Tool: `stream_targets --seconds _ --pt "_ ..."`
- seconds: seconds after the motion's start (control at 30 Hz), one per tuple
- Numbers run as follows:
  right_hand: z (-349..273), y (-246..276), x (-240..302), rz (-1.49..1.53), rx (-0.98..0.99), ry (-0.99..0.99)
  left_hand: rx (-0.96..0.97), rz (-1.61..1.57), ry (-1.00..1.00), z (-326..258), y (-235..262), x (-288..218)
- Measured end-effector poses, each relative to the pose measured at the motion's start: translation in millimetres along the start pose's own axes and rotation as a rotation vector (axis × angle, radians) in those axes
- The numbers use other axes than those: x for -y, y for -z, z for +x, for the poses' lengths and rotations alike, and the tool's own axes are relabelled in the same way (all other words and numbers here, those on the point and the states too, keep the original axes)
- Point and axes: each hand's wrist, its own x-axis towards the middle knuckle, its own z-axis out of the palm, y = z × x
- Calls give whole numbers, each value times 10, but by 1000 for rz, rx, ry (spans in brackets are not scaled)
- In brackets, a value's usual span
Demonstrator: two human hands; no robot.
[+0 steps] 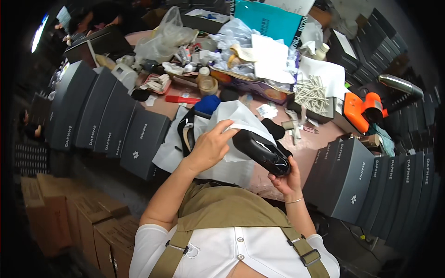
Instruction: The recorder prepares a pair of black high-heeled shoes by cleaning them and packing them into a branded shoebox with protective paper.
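Note:
A glossy black shoe [259, 150] is held tilted above the table in front of me. My right hand [287, 180] grips its lower right end between thumb and fingers. At the shoe's upper left end, my left hand [211, 144] pinches a sheet of white tissue paper [238, 113], its fingertips close to the shoe. A second black shoe [186, 132] with a beige inside lies left of my left hand, on more white paper [169, 153]. A blue pad [207, 105] sits just behind that paper.
Dark grey shoe boxes stand stacked at left [143, 139] and right [350, 180]. Behind the shoes are a tray of white sticks [313, 95], an orange tool [356, 113], a red object [181, 99], jars and plastic bags [169, 37]. Cardboard cartons [88, 217] sit lower left.

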Motion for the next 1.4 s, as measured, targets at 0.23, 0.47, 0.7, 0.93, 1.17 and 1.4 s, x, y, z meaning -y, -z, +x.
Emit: stream_targets --seconds 0.23,0.47,0.7,0.93,1.17,1.4 --pt "-189 174 -64 125 50 11 95 -54 -56 111 -198 -251" --pt "-455 360 -201 182 -17 93 187 -88 -151 59 -476 -380" --pt "-755 453 -341 246 -156 139 324 -186 -144 39 -722 -489" --pt "-890 524 -378 274 -25 161 325 -167 -212 25 -691 -690" --pt "-931 -96 -569 207 -42 451 171 -149 -595 -92 -782 -1214" --pt "-609 540 -447 -33 35 491 299 -319 -683 -456 -1214 -1098"
